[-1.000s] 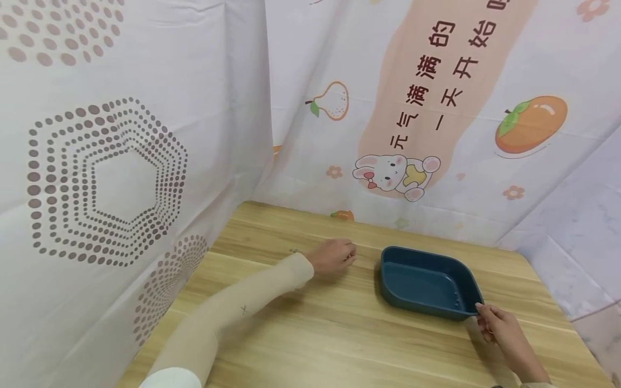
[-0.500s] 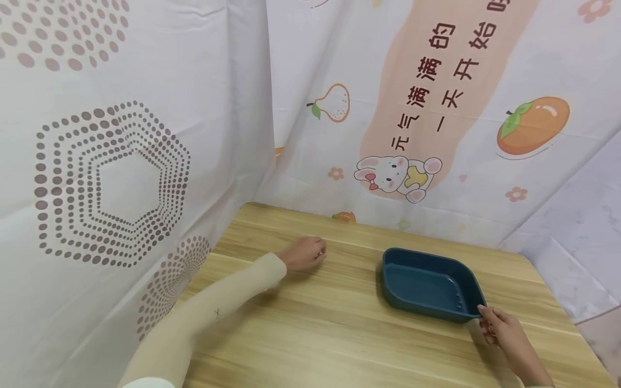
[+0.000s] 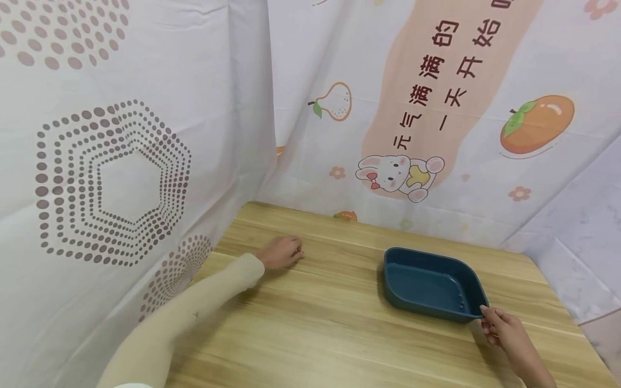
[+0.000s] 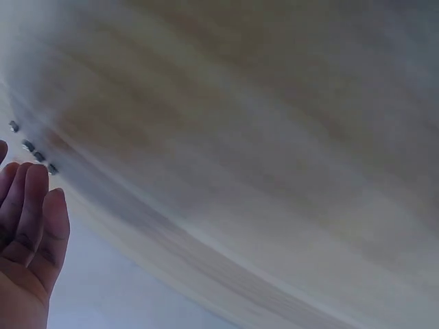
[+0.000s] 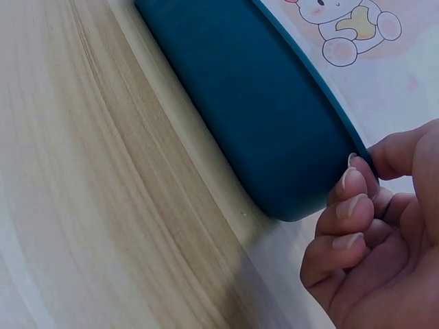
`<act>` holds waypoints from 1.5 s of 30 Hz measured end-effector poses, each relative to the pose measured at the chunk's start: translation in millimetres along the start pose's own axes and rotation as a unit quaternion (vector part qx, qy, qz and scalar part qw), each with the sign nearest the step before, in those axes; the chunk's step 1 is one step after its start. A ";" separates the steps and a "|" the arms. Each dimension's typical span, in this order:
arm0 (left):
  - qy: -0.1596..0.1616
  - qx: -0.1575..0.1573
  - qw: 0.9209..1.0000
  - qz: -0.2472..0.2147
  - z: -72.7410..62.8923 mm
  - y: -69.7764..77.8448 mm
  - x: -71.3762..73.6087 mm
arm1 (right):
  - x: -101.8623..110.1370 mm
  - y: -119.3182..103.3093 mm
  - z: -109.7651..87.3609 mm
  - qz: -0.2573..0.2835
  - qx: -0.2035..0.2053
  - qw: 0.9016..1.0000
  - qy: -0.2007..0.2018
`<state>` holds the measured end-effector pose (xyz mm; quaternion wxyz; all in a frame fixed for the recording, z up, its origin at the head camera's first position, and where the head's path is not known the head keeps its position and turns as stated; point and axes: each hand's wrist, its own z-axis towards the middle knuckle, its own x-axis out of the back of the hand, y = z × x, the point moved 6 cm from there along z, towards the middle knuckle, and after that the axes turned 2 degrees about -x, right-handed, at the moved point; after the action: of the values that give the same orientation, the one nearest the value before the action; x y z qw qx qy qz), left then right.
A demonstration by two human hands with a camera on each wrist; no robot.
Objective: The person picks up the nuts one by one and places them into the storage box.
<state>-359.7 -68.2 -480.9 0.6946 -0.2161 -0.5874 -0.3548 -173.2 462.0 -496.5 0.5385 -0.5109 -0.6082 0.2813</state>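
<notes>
My right hand (image 3: 506, 337) pinches the near right corner of a dark blue plastic basin (image 3: 422, 285), thumb on the rim and fingers curled beneath, as the right wrist view shows. Toward the back left of the table, my left hand (image 3: 281, 252) is low over the wood with its fingers bent loosely. Right by its fingertips lie several small shiny metal pieces (image 4: 40, 157), in a loose row; their kind is too small to make out. Small specks (image 3: 461, 303) show inside the basin at its right end.
The wood-grain table (image 3: 310, 323) meets a printed cloth (image 3: 320, 178) with a rabbit and fruit along its back. A white dotted cloth (image 3: 126, 183) hangs close on the left, and a pale patterned cloth (image 3: 577, 215) on the right.
My left hand has moved left across the table, away from the basin, to the small metal pieces. My right hand keeps its pinch on the basin, which stays in place.
</notes>
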 end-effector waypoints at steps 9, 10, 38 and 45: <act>-0.009 0.021 1.000 -0.004 -13.6 -15.6 -4.2 | -1.1 1.7 1.1 0.010 -0.007 1.000 -0.008; -0.007 0.023 1.000 -0.006 -14.3 -16.8 -4.0 | -1.3 2.1 1.2 0.008 -0.011 1.000 -0.011; -0.019 0.040 0.999 0.013 -4.0 -22.1 -8.5 | -1.2 -0.2 1.8 0.013 -0.012 1.000 -0.012; -0.047 0.041 0.998 0.027 -0.8 -20.2 -9.7 | -1.1 0.2 2.9 0.017 -0.009 1.000 -0.013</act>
<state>-374.9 -79.7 -492.8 0.6833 -0.2197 -0.6277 -0.3013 -176.0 461.7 -497.9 0.5213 -0.5220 -0.6088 0.2917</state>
